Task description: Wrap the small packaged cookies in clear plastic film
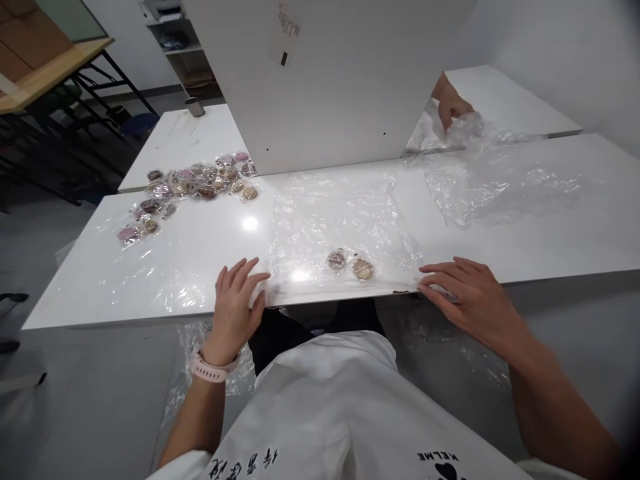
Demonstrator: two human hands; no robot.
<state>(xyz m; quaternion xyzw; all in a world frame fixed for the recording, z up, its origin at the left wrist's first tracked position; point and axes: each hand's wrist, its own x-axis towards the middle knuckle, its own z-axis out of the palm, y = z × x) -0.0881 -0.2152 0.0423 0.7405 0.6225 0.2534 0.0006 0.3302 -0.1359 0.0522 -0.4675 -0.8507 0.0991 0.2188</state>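
Observation:
A clear plastic sheet (330, 213), perhaps a bag, lies flat in front of me on the white table. Near its front edge are two small round wrapped pieces, one brown-speckled (337, 260) and one tan (363, 269); they look like cookies or nut discs. My left hand (235, 307), with a pink wristband, is beside the sheet's front left corner, fingers spread apart. At the front right corner, my right hand (467, 293) has thumb and forefinger close together on the plastic edge, its other fingers loosely bent.
Several wrapped round pieces (200, 180) are piled at the left. A white upright panel (330, 80) stands behind the sheet. At the right, another person's hand (453, 110) touches crumpled clear plastic (480, 180). A metal cup (195, 107) stands at the back left.

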